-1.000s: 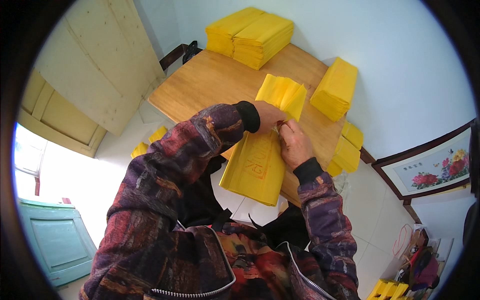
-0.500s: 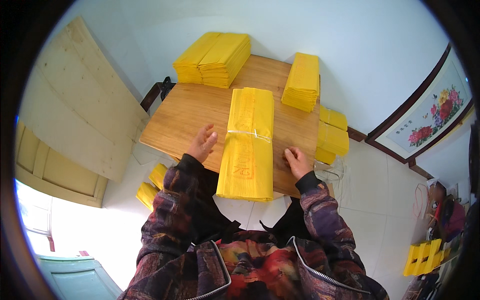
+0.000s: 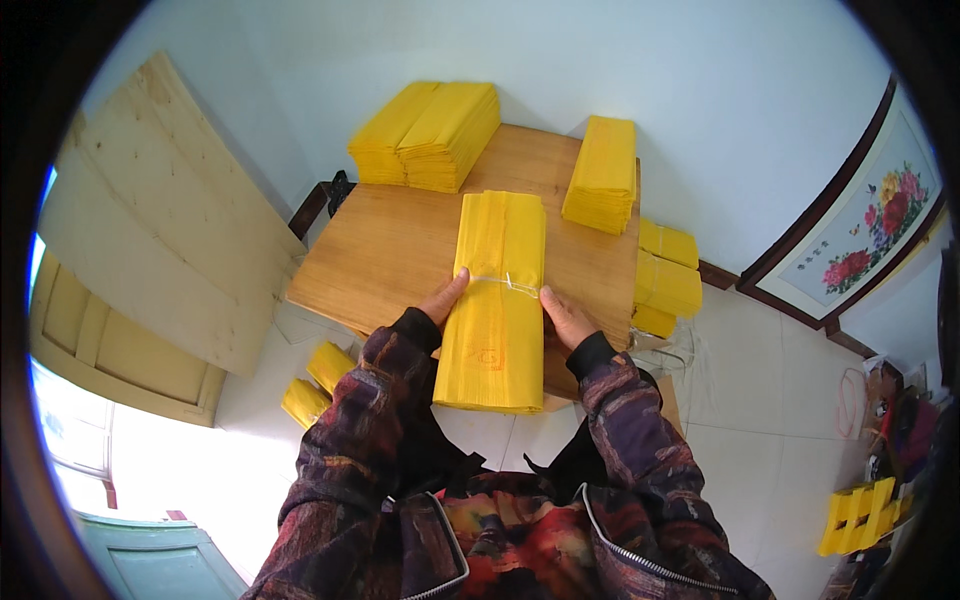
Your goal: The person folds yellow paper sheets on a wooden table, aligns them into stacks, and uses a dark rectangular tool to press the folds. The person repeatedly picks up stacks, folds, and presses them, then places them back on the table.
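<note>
A thick bundle of folded yellow paper-like sheets (image 3: 488,345) lies lengthwise before me at the table's near edge, its near end jutting past that edge. A thin white string (image 3: 505,284) ties it round the middle, and a small orange print shows on its upper face. My left hand (image 3: 446,298) presses against the bundle's left side near the string, thumb on top. My right hand (image 3: 568,316) holds the opposite side at about the same height. The fingers under and behind the bundle are hidden.
On the wooden table (image 3: 390,235), a double yellow stack (image 3: 425,140) stands back left and a single stack (image 3: 600,175) back right. Tied yellow bundles (image 3: 668,275) sit beyond the right edge; others (image 3: 318,380) are low on the left. A wooden board (image 3: 170,220) leans at left.
Both hands have come inward from either side and taken hold of the bundle. Its upper face now shows less orange print than before. The view has shifted slightly.
</note>
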Demonstrator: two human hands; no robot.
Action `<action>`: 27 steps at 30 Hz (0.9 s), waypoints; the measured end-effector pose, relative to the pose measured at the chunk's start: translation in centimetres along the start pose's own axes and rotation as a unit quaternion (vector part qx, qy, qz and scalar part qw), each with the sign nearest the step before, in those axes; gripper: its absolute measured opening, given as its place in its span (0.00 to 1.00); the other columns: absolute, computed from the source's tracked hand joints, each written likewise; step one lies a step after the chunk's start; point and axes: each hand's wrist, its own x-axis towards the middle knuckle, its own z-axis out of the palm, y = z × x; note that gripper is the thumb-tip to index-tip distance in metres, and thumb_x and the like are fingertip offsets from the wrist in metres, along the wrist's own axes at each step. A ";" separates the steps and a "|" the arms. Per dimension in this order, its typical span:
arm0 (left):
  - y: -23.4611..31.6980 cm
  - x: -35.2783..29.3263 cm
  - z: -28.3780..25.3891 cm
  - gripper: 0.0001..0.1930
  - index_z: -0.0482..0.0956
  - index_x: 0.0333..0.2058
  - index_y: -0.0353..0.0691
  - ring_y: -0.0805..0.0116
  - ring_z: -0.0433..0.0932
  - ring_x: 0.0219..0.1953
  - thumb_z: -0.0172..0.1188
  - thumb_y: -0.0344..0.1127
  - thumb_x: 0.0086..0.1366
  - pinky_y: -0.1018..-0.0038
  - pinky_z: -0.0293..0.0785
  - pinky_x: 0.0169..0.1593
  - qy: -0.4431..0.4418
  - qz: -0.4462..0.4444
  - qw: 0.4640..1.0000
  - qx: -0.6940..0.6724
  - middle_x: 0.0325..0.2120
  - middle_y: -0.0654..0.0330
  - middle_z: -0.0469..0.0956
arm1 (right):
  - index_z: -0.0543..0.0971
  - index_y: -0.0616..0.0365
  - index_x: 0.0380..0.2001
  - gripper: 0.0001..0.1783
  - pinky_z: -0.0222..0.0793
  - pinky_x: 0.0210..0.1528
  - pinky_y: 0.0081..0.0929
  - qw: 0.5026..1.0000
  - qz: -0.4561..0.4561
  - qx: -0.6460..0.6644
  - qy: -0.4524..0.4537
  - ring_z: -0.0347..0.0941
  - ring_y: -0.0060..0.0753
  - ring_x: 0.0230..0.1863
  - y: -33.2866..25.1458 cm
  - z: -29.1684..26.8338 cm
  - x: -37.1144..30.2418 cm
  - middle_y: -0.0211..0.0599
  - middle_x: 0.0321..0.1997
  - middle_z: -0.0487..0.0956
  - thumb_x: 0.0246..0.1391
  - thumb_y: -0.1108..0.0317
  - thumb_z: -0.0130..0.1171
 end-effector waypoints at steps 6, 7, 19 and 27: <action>0.1 -1.9 2.5 0.31 0.57 0.57 0.37 0.63 0.74 0.45 0.59 0.42 0.60 0.68 0.74 0.46 0.015 0.019 0.999 -0.026 0.47 0.52 0.70 | 0.64 0.66 0.55 0.39 0.61 0.54 0.27 0.999 -0.033 0.018 0.034 0.67 0.32 0.49 -0.4 1.8 -0.2 0.43 0.50 0.71 0.54 0.41 0.50; 0.1 -2.4 3.0 0.32 0.56 0.58 0.37 0.63 0.73 0.46 0.59 0.40 0.59 0.68 0.73 0.47 0.019 0.051 0.998 0.002 0.48 0.53 0.70 | 0.62 0.66 0.56 0.39 0.61 0.54 0.27 0.997 -0.005 0.048 0.059 0.67 0.32 0.49 -1.0 2.3 -0.8 0.44 0.51 0.70 0.54 0.43 0.52; 12.2 -6.2 10.0 0.38 0.54 0.59 0.37 0.65 0.65 0.55 0.65 0.38 0.53 0.69 0.60 0.58 -0.107 0.362 0.899 0.224 0.53 0.56 0.66 | 0.44 0.62 0.63 0.54 0.58 0.59 0.29 0.930 -0.367 -0.003 -0.016 0.56 0.36 0.61 -18.8 2.3 -2.0 0.44 0.61 0.58 0.42 0.59 0.69; 4.1 -4.5 5.7 0.52 0.42 0.63 0.40 0.62 0.48 0.64 0.69 0.29 0.44 0.67 0.45 0.64 -0.072 0.280 0.926 0.244 0.61 0.56 0.53 | 0.31 0.60 0.64 0.71 0.43 0.67 0.32 0.962 -0.226 -0.152 0.001 0.42 0.41 0.69 -10.3 1.2 -2.1 0.48 0.68 0.45 0.32 0.53 0.74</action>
